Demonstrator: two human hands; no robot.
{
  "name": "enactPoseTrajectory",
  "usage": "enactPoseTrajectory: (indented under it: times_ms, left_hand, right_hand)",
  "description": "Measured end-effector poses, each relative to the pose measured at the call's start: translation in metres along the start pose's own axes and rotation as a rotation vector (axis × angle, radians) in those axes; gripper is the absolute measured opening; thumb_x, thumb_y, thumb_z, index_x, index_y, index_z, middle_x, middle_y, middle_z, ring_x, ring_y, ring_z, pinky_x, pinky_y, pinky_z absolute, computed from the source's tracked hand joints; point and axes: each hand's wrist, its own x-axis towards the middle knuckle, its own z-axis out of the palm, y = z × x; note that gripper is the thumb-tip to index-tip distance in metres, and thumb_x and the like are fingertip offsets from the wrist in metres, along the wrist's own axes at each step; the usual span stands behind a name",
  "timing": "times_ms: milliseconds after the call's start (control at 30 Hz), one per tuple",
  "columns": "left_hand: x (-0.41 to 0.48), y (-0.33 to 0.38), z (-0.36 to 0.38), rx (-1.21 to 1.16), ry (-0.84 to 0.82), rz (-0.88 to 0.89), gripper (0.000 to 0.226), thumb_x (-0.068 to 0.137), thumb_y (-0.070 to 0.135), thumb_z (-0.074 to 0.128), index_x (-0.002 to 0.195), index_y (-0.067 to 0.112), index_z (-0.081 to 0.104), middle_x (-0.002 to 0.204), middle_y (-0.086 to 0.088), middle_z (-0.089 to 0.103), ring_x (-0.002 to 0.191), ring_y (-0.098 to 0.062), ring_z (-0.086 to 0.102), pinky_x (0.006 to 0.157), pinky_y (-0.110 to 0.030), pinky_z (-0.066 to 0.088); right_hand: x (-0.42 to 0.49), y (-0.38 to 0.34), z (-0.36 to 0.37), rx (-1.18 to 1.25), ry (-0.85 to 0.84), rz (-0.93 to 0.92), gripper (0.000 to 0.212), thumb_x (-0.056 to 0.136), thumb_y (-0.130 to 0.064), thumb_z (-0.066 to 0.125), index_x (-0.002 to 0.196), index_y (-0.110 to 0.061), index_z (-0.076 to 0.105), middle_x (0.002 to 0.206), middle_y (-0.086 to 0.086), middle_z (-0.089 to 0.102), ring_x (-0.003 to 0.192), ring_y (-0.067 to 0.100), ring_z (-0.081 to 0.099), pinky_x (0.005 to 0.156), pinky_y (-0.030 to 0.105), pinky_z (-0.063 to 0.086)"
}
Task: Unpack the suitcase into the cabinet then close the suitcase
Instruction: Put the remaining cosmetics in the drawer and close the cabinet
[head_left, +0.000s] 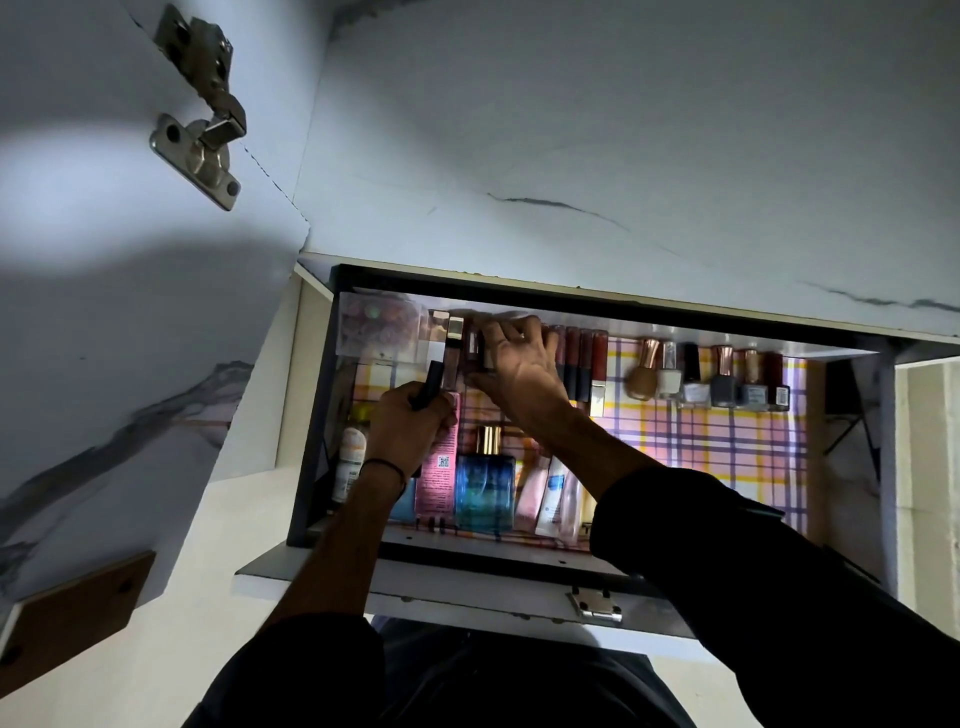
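Note:
A pulled-out cabinet drawer (576, 304) lined with plaid paper holds cosmetics. My left hand (410, 426) grips a slim black tube (428, 382) above the drawer's left part. My right hand (519, 364) reaches to the back row and pinches a small dark lipstick-like tube (480, 353) among upright lip glosses (582, 358). A blue perfume bottle (485, 488) and a pink box (441, 473) lie at the front. The suitcase is not in view.
A row of nail polish bottles (722, 376) stands at the back right of the drawer. A clear palette case (379, 327) sits at the back left. An open cabinet door with a metal hinge (202, 104) hangs at the upper left.

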Motion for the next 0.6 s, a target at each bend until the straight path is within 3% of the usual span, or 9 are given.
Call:
enactPoseTrajectory:
  times_ms: [133,233,333,433,500,600]
  left_hand:
    - [-0.001,0.002,0.0,-0.007,-0.001,-0.008,0.017,0.095,0.015,0.063,0.096,-0.001,0.069,0.082,-0.018,0.071,0.052,-0.003,0.06,0.043,-0.01,0.041]
    - [-0.001,0.003,-0.002,-0.013,-0.012,-0.008,0.016,0.095,0.014,0.061,0.096,0.001,0.069,0.082,-0.018,0.071,0.057,-0.009,0.06,0.043,-0.01,0.042]
    - [-0.001,0.005,-0.002,-0.052,-0.036,-0.008,0.013,0.095,0.014,0.061,0.097,0.003,0.068,0.082,-0.017,0.071,0.061,-0.016,0.06,0.047,-0.014,0.047]
    - [-0.002,0.011,-0.001,-0.173,-0.115,-0.047,0.009,0.095,0.01,0.062,0.1,0.007,0.069,0.08,-0.011,0.071,0.064,-0.021,0.062,0.051,-0.027,0.05]
    - [-0.004,0.016,0.0,-0.316,-0.188,-0.099,0.014,0.094,0.003,0.059,0.105,0.004,0.068,0.085,-0.012,0.072,0.067,-0.021,0.065,0.052,-0.028,0.05]
    - [-0.005,0.019,0.001,-0.405,-0.271,-0.113,0.017,0.092,-0.003,0.057,0.103,0.002,0.068,0.086,-0.009,0.074,0.074,-0.019,0.07,0.055,-0.028,0.052]
  right_hand:
    - [0.004,0.0,-0.002,0.021,-0.032,0.0,0.077,0.093,-0.045,0.062,0.155,-0.03,0.019,0.146,0.003,0.043,0.136,0.026,0.024,0.115,0.051,0.018]
    - [-0.001,0.005,-0.004,0.058,-0.059,0.023,0.077,0.094,-0.046,0.06,0.155,-0.028,0.018,0.148,0.004,0.042,0.141,0.028,0.021,0.119,0.058,0.011]
    - [-0.009,0.016,0.001,0.099,0.003,0.036,0.073,0.094,-0.04,0.062,0.154,-0.028,0.023,0.147,0.004,0.044,0.138,0.028,0.025,0.116,0.058,0.018]
    - [-0.012,0.017,0.004,0.083,0.068,0.031,0.067,0.093,-0.036,0.063,0.151,-0.023,0.032,0.147,0.005,0.042,0.134,0.029,0.03,0.112,0.051,0.025]
    - [-0.011,0.014,0.003,0.122,0.157,-0.018,0.058,0.092,-0.027,0.062,0.146,-0.019,0.042,0.141,0.006,0.048,0.127,0.028,0.036,0.105,0.046,0.028]
    - [-0.011,0.009,0.0,0.483,0.195,-0.054,0.05,0.087,-0.009,0.057,0.135,-0.019,0.054,0.117,0.001,0.063,0.108,0.017,0.054,0.089,0.029,0.044]
